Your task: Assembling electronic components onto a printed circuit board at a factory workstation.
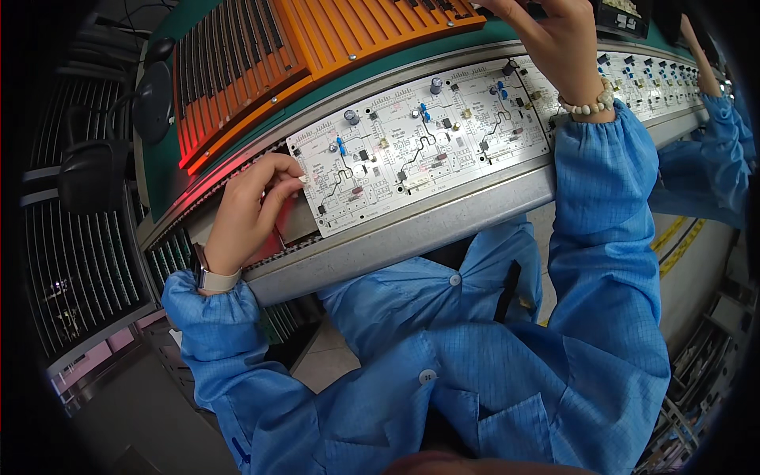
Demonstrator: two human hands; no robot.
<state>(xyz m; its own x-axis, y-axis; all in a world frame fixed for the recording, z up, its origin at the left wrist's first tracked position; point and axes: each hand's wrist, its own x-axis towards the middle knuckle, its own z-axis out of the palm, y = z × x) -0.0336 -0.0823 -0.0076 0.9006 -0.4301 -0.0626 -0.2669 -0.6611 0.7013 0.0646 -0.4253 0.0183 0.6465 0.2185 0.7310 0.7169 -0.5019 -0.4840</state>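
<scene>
My left hand (252,206) is at the left end of a white circuit board (419,178), thumb and forefinger closed in a pinch. A small white piece (302,180) shows at those fingertips, beside the board's edge; its kind is too small to tell. The board carries black capacitors, blue disc parts and dark chips in repeating sections, and lies flat on a metal-edged conveyor (412,226). My right hand (558,39) is raised beyond the board, near the right end of an orange slotted tray (340,28). Its fingertips run past the upper picture edge, so their grip is hidden.
The orange tray holds rows of dark parts (229,59). More populated boards (649,83) continue along the conveyor to the right, where a co-worker's blue sleeve (724,134) reaches in. A black bin of pale parts (624,16) stands at the far right. Slotted racks (79,261) are at the left.
</scene>
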